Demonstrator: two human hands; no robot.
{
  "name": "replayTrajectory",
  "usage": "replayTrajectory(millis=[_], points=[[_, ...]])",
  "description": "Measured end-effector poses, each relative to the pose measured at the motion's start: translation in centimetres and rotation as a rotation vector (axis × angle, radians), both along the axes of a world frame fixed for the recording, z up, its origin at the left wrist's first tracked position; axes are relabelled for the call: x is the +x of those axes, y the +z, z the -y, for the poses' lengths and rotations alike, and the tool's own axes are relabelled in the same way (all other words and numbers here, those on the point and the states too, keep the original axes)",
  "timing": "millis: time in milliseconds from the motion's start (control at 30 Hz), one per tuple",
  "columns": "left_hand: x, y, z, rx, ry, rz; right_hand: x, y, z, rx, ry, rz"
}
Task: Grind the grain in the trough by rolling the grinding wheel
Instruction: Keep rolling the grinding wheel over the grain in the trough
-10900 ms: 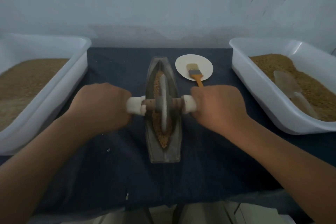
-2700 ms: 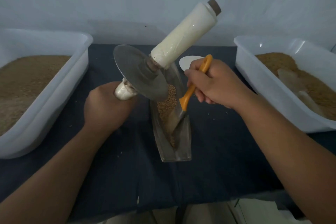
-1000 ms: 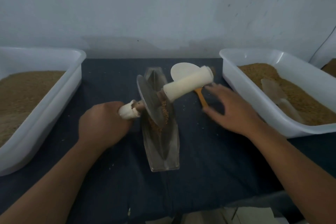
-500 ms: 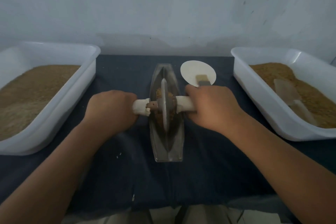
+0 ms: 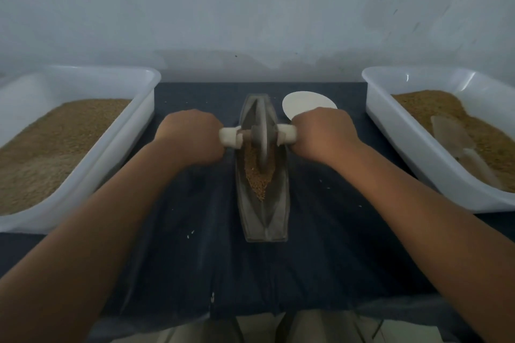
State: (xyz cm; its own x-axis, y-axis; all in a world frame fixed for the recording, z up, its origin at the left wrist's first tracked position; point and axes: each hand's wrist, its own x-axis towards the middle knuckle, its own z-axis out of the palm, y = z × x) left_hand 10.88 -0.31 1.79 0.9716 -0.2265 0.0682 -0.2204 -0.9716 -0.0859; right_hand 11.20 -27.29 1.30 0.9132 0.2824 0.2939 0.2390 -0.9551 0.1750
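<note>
A boat-shaped metal trough (image 5: 264, 220) lies lengthwise on the dark cloth, with brown grain (image 5: 257, 175) heaped in its middle. The grey grinding wheel (image 5: 261, 139) stands upright in the trough's far half, its rim down in the grain. A white-wrapped axle runs through it to both sides. My left hand (image 5: 192, 135) grips the left handle (image 5: 229, 136). My right hand (image 5: 320, 132) grips the right handle (image 5: 287, 133). Both fists sit level, one on each side of the trough.
A white tub (image 5: 83, 175) of fine brown meal stands at the left. Another white tub (image 5: 412, 147) at the right holds brown grain and a clear scoop (image 5: 457, 142). A white round dish (image 5: 303, 104) lies behind my right hand. Loose grains dot the cloth.
A second ago my right hand was off the axle near the brush; it then took the right handle. The wheel has since rolled away from me toward the trough's far end.
</note>
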Motion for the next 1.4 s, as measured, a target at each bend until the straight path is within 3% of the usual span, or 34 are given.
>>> replayTrajectory(millis=[233,467,767,1033,1167,1333,1400], points=[[-4.0,-0.4,-1.5,-0.019,-0.075,-0.229,-3.7,-0.7,1.3,-0.072,0.108,0.016],[2.0,0.5,0.5,0.043,-0.003,0.154,1.2,-0.1,0.0,-0.013,-0.02,0.107],[-4.4,-1.4,-1.3,0.137,-0.083,0.178,-5.9,-1.6,4.2,-0.052,0.068,0.018],[2.5,1.3,1.3,0.115,0.012,0.201,2.5,-1.7,1.9,0.11,-0.114,-0.034],[2.1,1.6,0.9,0.112,-0.029,0.079,1.0,-1.9,2.3,0.114,-0.084,-0.058],[-2.9,0.2,-1.6,-0.006,-0.082,-0.248,-4.3,-1.2,3.4,-0.055,0.098,0.067],[-3.4,-0.1,-1.7,-0.021,-0.097,-0.244,-4.7,-1.0,3.7,-0.071,0.112,0.041]])
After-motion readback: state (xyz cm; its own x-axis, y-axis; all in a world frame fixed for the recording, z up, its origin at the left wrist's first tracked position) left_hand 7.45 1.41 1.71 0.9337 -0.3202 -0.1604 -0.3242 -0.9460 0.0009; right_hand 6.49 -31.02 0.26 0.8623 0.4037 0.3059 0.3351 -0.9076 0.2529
